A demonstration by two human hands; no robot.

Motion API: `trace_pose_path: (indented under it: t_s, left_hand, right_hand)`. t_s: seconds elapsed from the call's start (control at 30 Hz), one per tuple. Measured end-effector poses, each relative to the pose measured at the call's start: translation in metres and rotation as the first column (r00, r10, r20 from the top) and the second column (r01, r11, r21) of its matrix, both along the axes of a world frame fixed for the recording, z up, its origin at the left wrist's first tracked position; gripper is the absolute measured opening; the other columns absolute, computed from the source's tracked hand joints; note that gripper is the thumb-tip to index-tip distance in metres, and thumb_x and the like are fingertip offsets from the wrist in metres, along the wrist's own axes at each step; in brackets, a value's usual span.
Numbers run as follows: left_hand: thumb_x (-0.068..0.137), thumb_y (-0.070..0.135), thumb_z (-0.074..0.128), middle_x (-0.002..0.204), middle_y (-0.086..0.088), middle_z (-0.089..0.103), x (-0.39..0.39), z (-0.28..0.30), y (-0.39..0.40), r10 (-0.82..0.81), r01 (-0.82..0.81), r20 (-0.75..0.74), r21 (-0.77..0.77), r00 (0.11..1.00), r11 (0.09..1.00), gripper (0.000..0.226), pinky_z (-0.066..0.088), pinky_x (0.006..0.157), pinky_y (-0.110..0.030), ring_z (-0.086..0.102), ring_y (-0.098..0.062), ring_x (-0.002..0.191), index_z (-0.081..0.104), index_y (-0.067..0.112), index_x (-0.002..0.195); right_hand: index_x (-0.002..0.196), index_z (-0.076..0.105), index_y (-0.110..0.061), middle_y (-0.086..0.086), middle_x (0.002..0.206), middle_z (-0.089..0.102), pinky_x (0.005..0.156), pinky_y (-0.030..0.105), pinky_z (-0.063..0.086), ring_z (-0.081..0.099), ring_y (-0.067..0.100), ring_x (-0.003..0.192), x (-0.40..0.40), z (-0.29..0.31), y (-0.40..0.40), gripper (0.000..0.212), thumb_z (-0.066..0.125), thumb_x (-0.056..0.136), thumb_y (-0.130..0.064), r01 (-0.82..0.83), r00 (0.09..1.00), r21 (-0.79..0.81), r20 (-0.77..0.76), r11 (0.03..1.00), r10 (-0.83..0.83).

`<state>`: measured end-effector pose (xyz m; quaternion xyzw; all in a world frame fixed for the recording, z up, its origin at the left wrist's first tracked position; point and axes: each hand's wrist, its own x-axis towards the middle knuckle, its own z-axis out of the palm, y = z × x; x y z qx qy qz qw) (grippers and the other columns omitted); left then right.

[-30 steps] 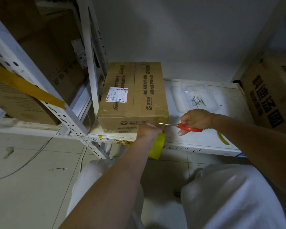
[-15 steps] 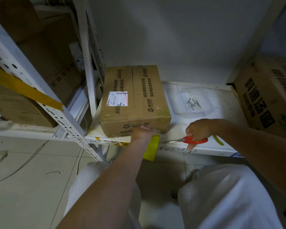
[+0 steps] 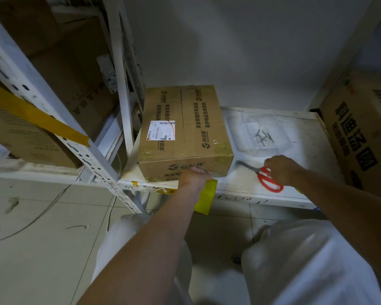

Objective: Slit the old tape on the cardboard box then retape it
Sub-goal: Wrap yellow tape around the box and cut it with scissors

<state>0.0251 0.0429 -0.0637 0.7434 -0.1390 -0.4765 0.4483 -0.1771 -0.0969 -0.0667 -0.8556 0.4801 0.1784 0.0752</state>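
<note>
The brown printed cardboard box (image 3: 185, 130) sits at the centre of the frame on the white shelf board (image 3: 304, 133), its top seam taped over. The left hand (image 3: 194, 176) presses on its near face at the lower edge, above a yellow tape strip (image 3: 207, 197); whether the fingers curl cannot be told. The right hand (image 3: 282, 169), right of centre, grips the red-handled scissors (image 3: 266, 177), which now lie lower on the board, blades pointing toward the box, away from the corner they met 1 second earlier. A clear plastic tray (image 3: 260, 133) of nails lies behind them.
</note>
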Motion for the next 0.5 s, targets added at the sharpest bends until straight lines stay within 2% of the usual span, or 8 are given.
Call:
trace_pose_path:
  t_s: [0.07,0.1,0.13,0.17,0.27,0.37,0.5]
  left_hand:
    - [0.085,0.001,0.065,0.068,0.0,0.05,0.0,-0.001,-0.001,0.004,-0.004,0.01,-0.012,1.0,1.0,0.031,0.043,0.074,-0.02,0.046,-0.008,0.062,0.046,0.016,0.066]
    - [0.086,0.001,0.064,0.069,0.001,0.05,0.0,-0.001,-0.001,0.004,-0.004,-0.005,-0.01,1.0,1.0,0.03,0.046,0.071,-0.019,0.047,-0.008,0.063,0.046,0.016,0.067]
    - [0.086,0.002,0.064,0.07,0.001,0.05,0.001,-0.001,-0.001,-0.012,0.012,-0.004,-0.005,1.0,1.0,0.029,0.048,0.069,-0.019,0.049,-0.01,0.066,0.047,0.016,0.067]
    - [0.085,0.005,0.067,0.071,0.002,0.051,0.003,-0.002,-0.002,-0.038,0.038,0.02,0.015,0.999,0.999,0.027,0.05,0.073,-0.023,0.052,-0.013,0.07,0.049,0.018,0.068]
    - [0.082,0.011,0.071,0.073,0.004,0.054,0.004,0.0,-0.001,-0.068,0.066,0.057,0.042,0.996,0.997,0.024,0.049,0.083,-0.032,0.056,-0.019,0.084,0.052,0.022,0.07]
    - [0.085,0.007,0.067,0.071,0.004,0.051,0.001,0.001,-0.002,-0.021,0.02,0.018,0.015,1.0,1.0,0.026,0.041,0.077,-0.024,0.051,-0.009,0.069,0.048,0.018,0.07]
    - [0.085,0.007,0.068,0.067,0.004,0.051,0.001,-0.002,-0.005,0.022,-0.022,0.011,-0.018,1.0,1.0,0.03,0.038,0.078,-0.021,0.045,-0.004,0.062,0.046,0.016,0.067]
  right_hand:
    - [0.123,0.054,-0.01,0.013,0.121,0.06,0.091,0.035,0.049,0.06,0.024,0.103,0.012,0.008,0.006,0.032,0.05,0.097,-0.028,-0.016,0.956,-0.088,0.29,0.996,0.042]
    - [0.128,0.051,-0.011,0.013,0.126,0.057,0.093,0.038,0.048,0.059,0.025,0.107,0.019,0.014,0.01,0.038,0.048,0.098,-0.033,-0.036,0.887,-0.137,0.452,0.99,0.095]
    - [0.134,0.046,-0.013,0.012,0.133,0.052,0.096,0.039,0.046,0.056,0.026,0.112,0.027,0.022,0.016,0.047,0.047,0.097,-0.04,-0.078,0.822,-0.181,0.545,0.98,0.166]
    - [0.14,0.04,-0.014,0.01,0.14,0.046,0.098,0.039,0.043,0.052,0.026,0.118,0.035,0.03,0.021,0.057,0.046,0.095,-0.048,-0.15,0.794,-0.236,0.55,0.96,0.259]
    - [0.147,0.03,-0.017,0.008,0.152,0.03,0.099,0.042,0.041,0.044,0.029,0.125,0.058,0.044,0.029,0.069,0.039,0.093,-0.058,-0.382,0.804,-0.416,0.29,0.825,0.518]
    - [0.149,0.025,-0.016,0.006,0.155,0.025,0.096,0.039,0.042,0.046,0.028,0.122,0.069,0.041,0.027,0.064,0.034,0.097,-0.052,-0.436,0.831,-0.405,0.161,0.804,0.532]
    - [0.15,0.023,-0.009,0.011,0.158,0.021,0.094,0.04,0.047,0.053,0.031,0.117,0.074,0.03,0.031,0.067,0.045,0.097,-0.044,-0.404,0.849,-0.368,0.191,0.837,0.493]
